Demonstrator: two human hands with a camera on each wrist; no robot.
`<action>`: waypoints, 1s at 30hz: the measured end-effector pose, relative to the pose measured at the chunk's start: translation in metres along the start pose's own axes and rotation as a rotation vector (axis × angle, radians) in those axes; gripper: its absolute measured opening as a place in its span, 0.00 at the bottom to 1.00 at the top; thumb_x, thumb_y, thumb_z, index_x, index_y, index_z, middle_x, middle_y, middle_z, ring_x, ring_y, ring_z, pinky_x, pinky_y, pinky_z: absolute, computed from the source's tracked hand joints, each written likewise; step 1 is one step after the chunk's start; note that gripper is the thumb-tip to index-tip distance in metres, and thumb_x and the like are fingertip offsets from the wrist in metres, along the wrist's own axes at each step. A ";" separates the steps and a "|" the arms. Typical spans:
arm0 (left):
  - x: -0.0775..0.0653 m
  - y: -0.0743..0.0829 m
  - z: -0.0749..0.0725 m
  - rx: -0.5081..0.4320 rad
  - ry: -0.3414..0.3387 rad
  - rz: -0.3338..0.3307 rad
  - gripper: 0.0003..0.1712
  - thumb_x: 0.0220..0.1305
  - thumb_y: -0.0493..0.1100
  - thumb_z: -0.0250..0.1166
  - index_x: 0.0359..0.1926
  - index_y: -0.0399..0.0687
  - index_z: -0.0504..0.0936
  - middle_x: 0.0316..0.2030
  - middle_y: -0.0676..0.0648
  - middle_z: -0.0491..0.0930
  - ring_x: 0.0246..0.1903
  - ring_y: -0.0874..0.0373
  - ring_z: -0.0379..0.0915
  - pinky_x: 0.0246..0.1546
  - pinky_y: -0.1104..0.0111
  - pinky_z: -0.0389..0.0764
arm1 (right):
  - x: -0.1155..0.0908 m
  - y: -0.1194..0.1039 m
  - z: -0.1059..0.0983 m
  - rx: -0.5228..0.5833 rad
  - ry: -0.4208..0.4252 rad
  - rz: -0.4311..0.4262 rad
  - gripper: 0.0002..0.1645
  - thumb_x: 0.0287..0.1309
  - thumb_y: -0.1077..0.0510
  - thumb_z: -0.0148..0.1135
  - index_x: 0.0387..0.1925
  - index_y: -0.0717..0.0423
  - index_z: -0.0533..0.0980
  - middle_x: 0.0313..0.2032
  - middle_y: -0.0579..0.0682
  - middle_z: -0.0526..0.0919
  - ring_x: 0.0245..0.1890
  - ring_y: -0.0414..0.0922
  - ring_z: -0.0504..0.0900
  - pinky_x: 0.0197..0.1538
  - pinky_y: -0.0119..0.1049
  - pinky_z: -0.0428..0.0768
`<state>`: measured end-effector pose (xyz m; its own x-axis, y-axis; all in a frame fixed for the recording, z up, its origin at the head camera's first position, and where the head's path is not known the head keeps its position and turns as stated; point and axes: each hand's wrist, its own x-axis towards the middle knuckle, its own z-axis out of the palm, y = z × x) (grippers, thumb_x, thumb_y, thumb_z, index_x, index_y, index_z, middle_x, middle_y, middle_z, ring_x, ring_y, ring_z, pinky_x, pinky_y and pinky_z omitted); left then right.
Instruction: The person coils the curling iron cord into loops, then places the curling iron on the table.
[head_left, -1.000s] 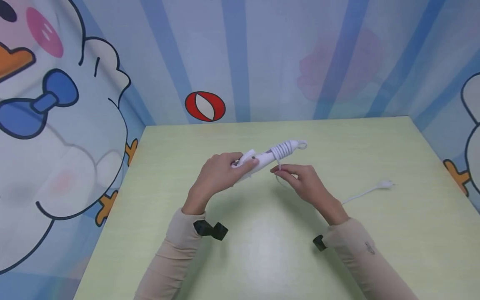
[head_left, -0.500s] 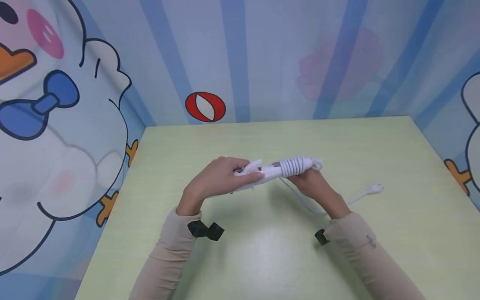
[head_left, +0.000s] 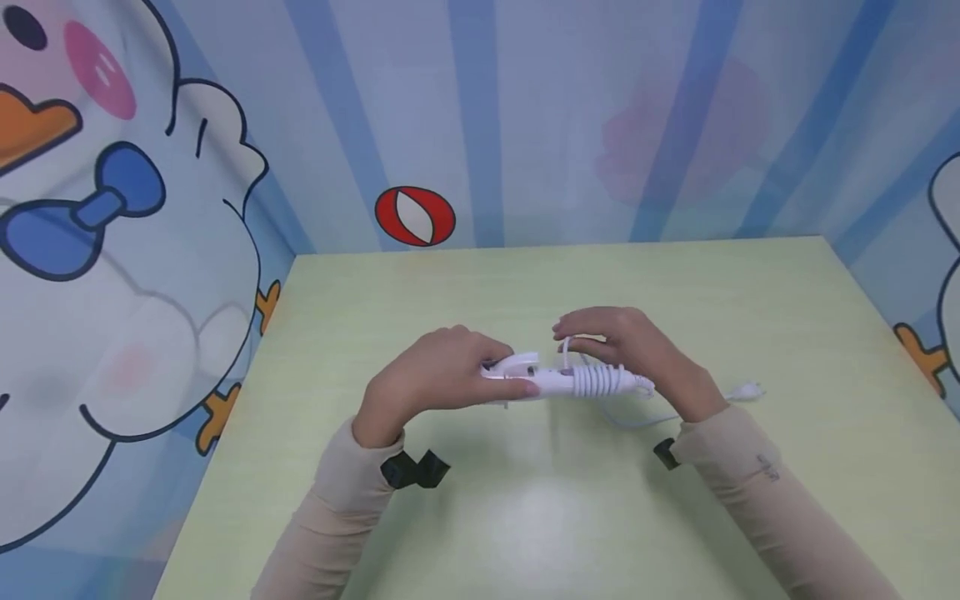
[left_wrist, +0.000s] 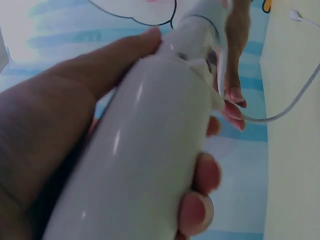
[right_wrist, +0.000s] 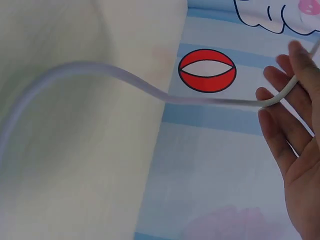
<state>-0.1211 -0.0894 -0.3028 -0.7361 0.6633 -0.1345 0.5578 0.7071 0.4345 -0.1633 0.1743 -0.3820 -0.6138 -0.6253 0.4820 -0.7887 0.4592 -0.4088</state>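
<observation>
A white curling iron [head_left: 553, 383] is held level above the table, its lever side up. My left hand [head_left: 442, 371] grips it, thumb along its near side; in the left wrist view, the fingertips [left_wrist: 206, 172] curl around the thick white body. Several turns of white power cord [head_left: 596, 381] wrap the handle near its right end. Just beyond the handle, my right hand [head_left: 626, 337] holds the loose run of cord between thumb and fingers. In the right wrist view, that cord [right_wrist: 215, 101] runs across the loosely bent fingers [right_wrist: 280, 120].
The cord's plug [head_left: 746, 392] lies on the pale green table [head_left: 420, 292], right of my right hand. Slack cord trails between them. A patterned blue wall [head_left: 540, 125] stands behind the table, with cartoon figures at both sides.
The curling iron has come nearer and turned level. My right hand has carried the cord beneath the handle and up its far side. The plug has slid left and slightly nearer.
</observation>
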 end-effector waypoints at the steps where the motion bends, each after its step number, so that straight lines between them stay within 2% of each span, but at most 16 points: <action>1: 0.001 0.003 0.001 0.029 -0.008 -0.018 0.21 0.53 0.71 0.57 0.24 0.62 0.74 0.16 0.59 0.71 0.16 0.66 0.65 0.19 0.71 0.66 | 0.000 0.000 -0.002 -0.042 0.000 -0.015 0.14 0.49 0.59 0.67 0.42 0.52 0.81 0.43 0.49 0.83 0.46 0.46 0.80 0.47 0.43 0.76; 7: 0.006 0.017 0.008 0.155 -0.041 -0.118 0.23 0.53 0.71 0.56 0.23 0.61 0.75 0.15 0.58 0.71 0.16 0.63 0.66 0.19 0.69 0.66 | 0.004 -0.008 -0.012 -0.237 0.027 -0.098 0.09 0.46 0.57 0.70 0.33 0.49 0.82 0.35 0.44 0.84 0.42 0.44 0.81 0.49 0.45 0.72; 11: 0.014 0.017 0.014 0.209 -0.041 -0.198 0.24 0.52 0.71 0.56 0.23 0.59 0.75 0.15 0.57 0.71 0.18 0.62 0.67 0.19 0.68 0.67 | 0.009 -0.017 -0.016 -0.355 0.019 -0.096 0.07 0.43 0.58 0.72 0.29 0.49 0.82 0.29 0.42 0.84 0.36 0.41 0.81 0.55 0.46 0.66; 14: 0.022 0.010 0.022 0.230 -0.025 -0.254 0.24 0.53 0.71 0.56 0.26 0.58 0.76 0.15 0.56 0.72 0.18 0.61 0.67 0.19 0.68 0.67 | 0.010 -0.022 -0.014 -0.414 -0.010 -0.042 0.07 0.43 0.58 0.72 0.28 0.49 0.83 0.27 0.42 0.84 0.31 0.40 0.81 0.57 0.47 0.64; 17: 0.029 0.002 0.029 0.229 0.006 -0.300 0.24 0.55 0.71 0.55 0.29 0.58 0.77 0.16 0.55 0.72 0.18 0.60 0.68 0.19 0.68 0.66 | 0.009 -0.026 -0.009 -0.439 -0.029 0.031 0.06 0.44 0.57 0.72 0.29 0.51 0.83 0.27 0.44 0.84 0.29 0.41 0.82 0.54 0.47 0.67; 20: 0.034 -0.006 0.036 0.212 0.042 -0.327 0.24 0.56 0.70 0.53 0.33 0.57 0.78 0.17 0.54 0.72 0.18 0.59 0.68 0.18 0.68 0.66 | 0.008 -0.028 0.000 -0.434 -0.023 0.092 0.05 0.48 0.56 0.69 0.29 0.53 0.82 0.26 0.45 0.84 0.26 0.42 0.81 0.47 0.46 0.72; 24: 0.040 -0.016 0.043 0.208 0.101 -0.360 0.26 0.57 0.71 0.51 0.31 0.56 0.75 0.16 0.53 0.71 0.18 0.58 0.68 0.17 0.67 0.64 | 0.009 -0.030 0.010 -0.403 -0.009 0.174 0.08 0.54 0.55 0.64 0.33 0.55 0.82 0.26 0.47 0.84 0.22 0.42 0.78 0.37 0.44 0.75; 27: 0.043 -0.025 0.046 0.200 0.168 -0.391 0.27 0.57 0.72 0.49 0.28 0.55 0.73 0.16 0.52 0.70 0.17 0.57 0.67 0.17 0.66 0.63 | 0.009 -0.034 0.015 -0.363 -0.021 0.261 0.11 0.57 0.55 0.61 0.39 0.57 0.81 0.26 0.49 0.84 0.17 0.40 0.74 0.29 0.39 0.73; 30: 0.045 -0.033 0.047 0.177 0.229 -0.422 0.27 0.58 0.71 0.49 0.29 0.55 0.73 0.16 0.51 0.70 0.18 0.57 0.67 0.17 0.67 0.63 | 0.008 -0.037 0.019 -0.315 -0.045 0.349 0.14 0.60 0.53 0.58 0.43 0.58 0.80 0.24 0.48 0.82 0.14 0.37 0.68 0.23 0.34 0.69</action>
<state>-0.1550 -0.0712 -0.3651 -0.9652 0.2547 -0.0590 0.2357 0.9455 0.2247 -0.1384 0.1410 -0.3779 -0.8472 -0.4233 0.3208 -0.5121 0.8115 -0.2815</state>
